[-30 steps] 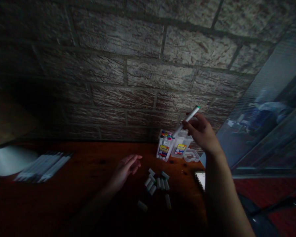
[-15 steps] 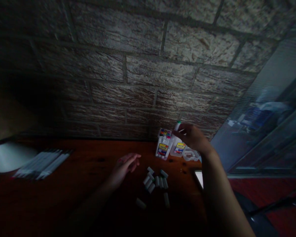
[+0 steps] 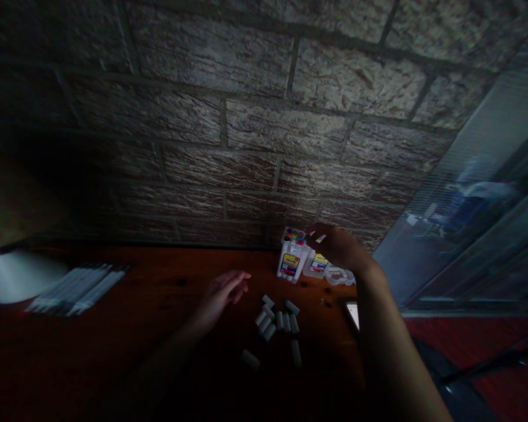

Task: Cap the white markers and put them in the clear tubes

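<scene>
By the desk's (image 3: 167, 266) far edge, the right hand (image 3: 337, 243) arches over a translucent plastic box with a yellow-and-blue label (image 3: 319, 265), presumably because it opens upward, its grip too shadowed to tell, while the empty left hand (image 3: 223, 294) hangs loosely parted.

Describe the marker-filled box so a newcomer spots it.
Start at the brick wall, then the wooden table below. Near the table's back edge stands the marker-filled box, left of another labelled box; colourful marker ends show at its top.
</scene>
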A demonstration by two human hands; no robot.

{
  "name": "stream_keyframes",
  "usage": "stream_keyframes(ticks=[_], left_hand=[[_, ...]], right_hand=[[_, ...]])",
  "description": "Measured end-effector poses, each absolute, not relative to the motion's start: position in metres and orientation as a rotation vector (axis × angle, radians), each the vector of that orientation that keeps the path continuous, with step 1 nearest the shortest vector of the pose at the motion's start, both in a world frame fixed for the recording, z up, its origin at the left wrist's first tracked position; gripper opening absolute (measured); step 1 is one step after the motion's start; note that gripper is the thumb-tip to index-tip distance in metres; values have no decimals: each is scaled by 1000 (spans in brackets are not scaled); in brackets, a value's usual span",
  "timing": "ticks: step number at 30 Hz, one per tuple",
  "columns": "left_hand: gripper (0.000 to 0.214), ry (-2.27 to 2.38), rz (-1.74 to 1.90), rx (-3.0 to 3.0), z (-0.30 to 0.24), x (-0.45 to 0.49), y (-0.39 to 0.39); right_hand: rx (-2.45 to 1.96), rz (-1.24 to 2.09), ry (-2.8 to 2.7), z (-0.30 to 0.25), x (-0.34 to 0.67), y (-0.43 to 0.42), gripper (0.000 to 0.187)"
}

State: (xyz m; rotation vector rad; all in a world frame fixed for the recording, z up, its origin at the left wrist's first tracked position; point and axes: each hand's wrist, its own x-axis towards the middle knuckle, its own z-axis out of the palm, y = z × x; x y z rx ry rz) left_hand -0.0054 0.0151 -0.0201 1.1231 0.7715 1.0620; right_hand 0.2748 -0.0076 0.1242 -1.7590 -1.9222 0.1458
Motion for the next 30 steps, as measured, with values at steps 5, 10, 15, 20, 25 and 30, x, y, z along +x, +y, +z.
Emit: stream_keyframes(ticks=[5,10,15,20,25,30], left_hand=[[47,775,1057,1128,-25,-7,18],[46,769,1052,1135,-27,-7,19],[46,780,1058,1134,-25,-7,17],[45,761,1043,1166,-25,-7,17],[46,796,1039,1178,-24,-8,17],[47,779,1029,1166,-23,-7,17]], right_hand=[[-1755,126,-1953,123,275,-5,21],[-1846,50,-1891,127,274,-6,20],[-1867,3,-1974,126,267,-7,25],[-1884,-88,-2096,121,255,-3,28],[-1821,-135,-2139,117,250,-1,33],[-1820,-104,-2123,113,250,2,31]])
